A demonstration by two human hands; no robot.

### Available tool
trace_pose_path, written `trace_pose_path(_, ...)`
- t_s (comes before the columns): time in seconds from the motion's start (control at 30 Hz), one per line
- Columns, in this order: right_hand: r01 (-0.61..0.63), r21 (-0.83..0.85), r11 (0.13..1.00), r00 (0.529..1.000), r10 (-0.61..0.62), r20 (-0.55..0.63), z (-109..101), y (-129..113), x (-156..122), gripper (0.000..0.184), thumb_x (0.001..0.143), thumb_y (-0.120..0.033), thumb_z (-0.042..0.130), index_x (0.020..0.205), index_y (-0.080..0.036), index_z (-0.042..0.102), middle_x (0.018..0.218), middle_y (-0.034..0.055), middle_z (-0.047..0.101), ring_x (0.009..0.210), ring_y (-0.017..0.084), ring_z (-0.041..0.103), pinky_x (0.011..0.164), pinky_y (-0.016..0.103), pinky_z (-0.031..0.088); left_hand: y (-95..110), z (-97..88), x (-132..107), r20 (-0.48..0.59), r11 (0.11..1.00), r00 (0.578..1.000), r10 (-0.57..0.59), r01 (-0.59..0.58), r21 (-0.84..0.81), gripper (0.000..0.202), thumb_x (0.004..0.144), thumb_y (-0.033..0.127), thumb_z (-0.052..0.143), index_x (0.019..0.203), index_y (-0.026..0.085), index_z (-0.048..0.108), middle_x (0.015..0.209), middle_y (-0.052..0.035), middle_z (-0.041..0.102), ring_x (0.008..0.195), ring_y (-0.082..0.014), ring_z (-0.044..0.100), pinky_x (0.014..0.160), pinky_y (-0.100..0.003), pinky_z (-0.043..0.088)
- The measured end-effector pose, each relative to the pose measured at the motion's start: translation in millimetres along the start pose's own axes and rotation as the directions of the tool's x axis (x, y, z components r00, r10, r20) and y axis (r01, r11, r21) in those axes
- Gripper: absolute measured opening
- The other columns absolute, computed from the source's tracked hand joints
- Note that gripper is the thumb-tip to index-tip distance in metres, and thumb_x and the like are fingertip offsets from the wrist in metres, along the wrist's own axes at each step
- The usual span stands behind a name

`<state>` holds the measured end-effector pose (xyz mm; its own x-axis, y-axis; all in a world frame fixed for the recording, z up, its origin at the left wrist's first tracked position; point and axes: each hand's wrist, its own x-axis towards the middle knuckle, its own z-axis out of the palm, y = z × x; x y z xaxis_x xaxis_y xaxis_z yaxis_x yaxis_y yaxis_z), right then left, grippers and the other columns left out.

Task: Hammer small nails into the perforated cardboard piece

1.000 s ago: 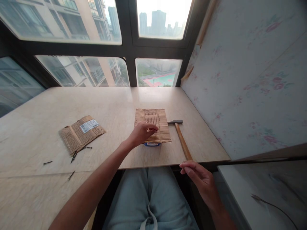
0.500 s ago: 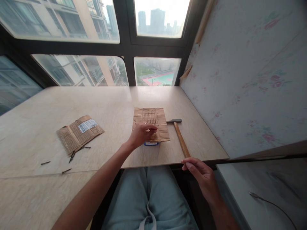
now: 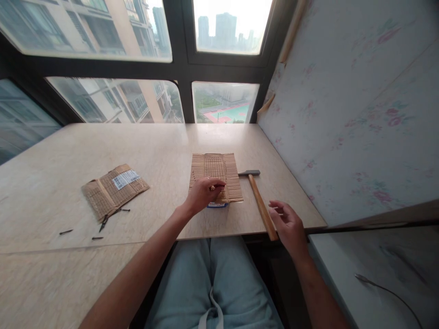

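My left hand (image 3: 203,194) rests over the near part of a piece of corrugated cardboard (image 3: 213,165) punched with rows of holes. Its thumb and forefinger are pinched together; whatever they hold is too small to make out. Beneath the cardboard, the edge of a blue object (image 3: 217,205) shows. To the right lies a hammer (image 3: 261,208) with a wooden handle, its dark head close to the cardboard and its handle end jutting over the table's front edge. Just right of that handle hovers my right hand (image 3: 288,224), fingers loosely curved and apart, holding nothing.
On the left, a folded piece of cardboard (image 3: 109,194) with a white label lies on the table (image 3: 161,141). Several dark nails (image 3: 98,237) are scattered near it. A floral wall (image 3: 360,114) borders the right side. A cable (image 3: 384,288) rests on a white surface at lower right.
My right hand has moved up from the hammer's handle end to beside the handle, and its fingers have spread. My left hand stays pinched over the cardboard.
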<state>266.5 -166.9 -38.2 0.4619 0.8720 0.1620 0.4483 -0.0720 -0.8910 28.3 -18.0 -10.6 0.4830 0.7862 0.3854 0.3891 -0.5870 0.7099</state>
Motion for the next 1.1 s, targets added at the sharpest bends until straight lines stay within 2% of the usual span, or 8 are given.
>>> trace_pose_path(0.2, 0.075, -0.409, 0.909, 0.993, -0.029, 0.117, 22.6, 29.3, 44.4, 0.049, 0.087, -0.044, 0.054, 0.125, -0.013, 0.058, 0.112, 0.0162, 0.063, 0.093, 0.026, 0.062, 0.085, 0.041, 0.050, -2.6, 3.9, -2.4, -0.057, 0.994, 0.995, -0.081, 0.076, -0.081, 0.013, 0.082, 0.021, 0.067, 0.091, 0.021, 0.076, 0.082, -0.0024, 0.077, 0.071, -0.0151, 0.069, 0.068, -0.026, 0.056)
trace_pose_path(0.33, 0.114, -0.609, 0.785, 0.977, 0.023, 0.212, 30.7, 26.2, 50.3, 0.039, 0.089, -0.035, 0.053, 0.119, -0.012, 0.061, 0.108, 0.0176, 0.065, 0.100, 0.028, 0.062, 0.088, 0.037, 0.046, -2.9, 4.0, -3.3, -0.050, 0.993, 0.995, -0.088, 0.084, -0.080, 0.014, 0.082, 0.020, 0.067, 0.092, 0.020, 0.076, 0.083, -0.0025, 0.077, 0.072, -0.0152, 0.069, 0.069, -0.026, 0.056)
trace_pose_path(0.47, 0.074, -0.677, 0.732, 0.964, 0.122, 0.237, 30.8, 11.0, 58.4, 0.028, 0.084, -0.026, 0.053, 0.104, -0.011, 0.065, 0.096, 0.0172, 0.069, 0.089, 0.028, 0.065, 0.075, 0.033, 0.045, -2.6, 3.8, -2.3, -0.038, 0.996, 0.997, -0.071, 0.069, -0.053, 0.013, 0.082, 0.020, 0.067, 0.092, 0.020, 0.076, 0.084, -0.0029, 0.077, 0.074, -0.0156, 0.070, 0.072, -0.027, 0.057)
trace_pose_path(0.6, -0.052, -0.541, 0.839, 0.940, 0.225, 0.257, 23.9, 2.4, 66.3, 0.021, 0.081, -0.024, 0.051, 0.092, -0.012, 0.064, 0.069, 0.0066, 0.066, 0.062, 0.019, 0.062, 0.056, 0.028, 0.042, -1.8, 4.6, -1.7, -0.041, 0.993, 0.996, -0.077, 0.073, -0.094, 0.014, 0.081, 0.019, 0.067, 0.094, 0.019, 0.074, 0.087, -0.0035, 0.077, 0.077, -0.0161, 0.072, 0.075, -0.028, 0.058)
trace_pose_path(0.77, -0.274, -0.026, 0.961, 0.907, 0.267, 0.325, 9.0, -6.0, 49.8, 0.029, 0.079, -0.033, 0.055, 0.099, -0.013, 0.062, 0.045, -0.0084, 0.044, 0.035, 0.011, 0.041, 0.035, 0.021, 0.031, -1.5, 6.1, -2.4, -0.042, 0.989, 0.995, -0.091, 0.086, -0.120, 0.019, 0.080, 0.016, 0.068, 0.098, 0.020, 0.072, 0.087, -0.0033, 0.077, 0.080, -0.0170, 0.073, 0.077, -0.030, 0.059)
trace_pose_path(0.93, -0.291, 0.439, 0.850, 0.928, 0.140, 0.345, -14.1, -50.7, 13.0, 0.048, 0.081, -0.041, 0.063, 0.122, -0.017, 0.055, 0.062, -0.0070, 0.051, 0.036, 0.006, 0.035, 0.029, 0.018, 0.031, -2.6, 6.0, -3.0, -0.036, 0.987, 0.995, -0.094, 0.089, -0.135, 0.022, 0.079, 0.015, 0.069, 0.101, 0.020, 0.070, 0.087, -0.0032, 0.077, 0.080, -0.0169, 0.073, 0.078, -0.030, 0.060)
trace_pose_path(1.0, -0.387, 0.472, 0.792, 0.884, 0.174, 0.433, -24.8, -73.4, 2.7, 0.048, 0.081, -0.042, 0.064, 0.123, -0.020, 0.055, 0.068, -0.0058, 0.050, 0.036, 0.005, 0.035, 0.026, 0.016, 0.031, -3.2, 5.7, -3.1, -0.039, 0.988, 0.995, -0.087, 0.081, -0.134, 0.022, 0.079, 0.016, 0.069, 0.101, 0.020, 0.070, 0.087, -0.0036, 0.077, 0.081, -0.0171, 0.073, 0.077, -0.030, 0.060)
trace_pose_path(1.1, -0.537, 0.380, 0.753, 0.766, 0.247, 0.593, -36.3, -96.3, -5.9, 0.046, 0.084, -0.048, 0.065, 0.120, -0.021, 0.056, 0.064, -0.0083, 0.042, 0.032, 0.002, 0.023, 0.021, 0.014, 0.025, -3.8, 5.9, -3.6, -0.045, 0.990, 0.996, -0.077, 0.071, -0.122, 0.022, 0.079, 0.015, 0.068, 0.101, 0.019, 0.070, 0.088, -0.0043, 0.077, 0.082, -0.0175, 0.073, 0.076, -0.030, 0.059)
